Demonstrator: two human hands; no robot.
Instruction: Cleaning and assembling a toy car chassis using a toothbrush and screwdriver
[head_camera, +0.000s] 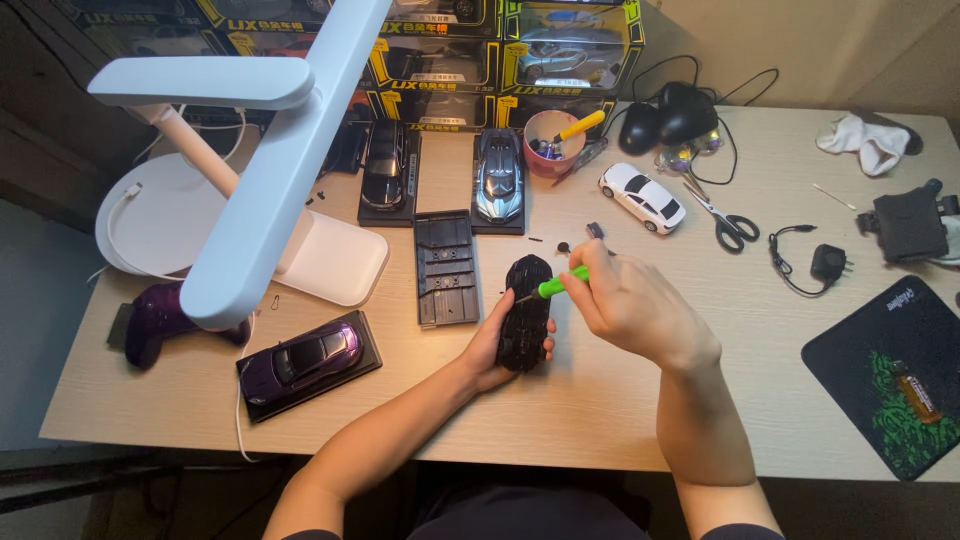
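the left hand (492, 348) is wrapped around a black model car (525, 312), holding it underside up just above the wooden desk (600, 400) near its front middle. the right hand (625, 305) is closed on a small green-handled screwdriver (556, 285), whose tip rests on the car's underside. just behind the car lies an empty black display base (445, 268), with a few small dark parts (566, 246) scattered beside it. farther back stand a black car (384, 178) and a silver-blue car (498, 176) on their bases, a pink cup (545, 152) with tools, and a white car (643, 196) next to scissors (722, 218). a purple car (305, 358) sits on a base to the left, under a white desk lamp (270, 150).
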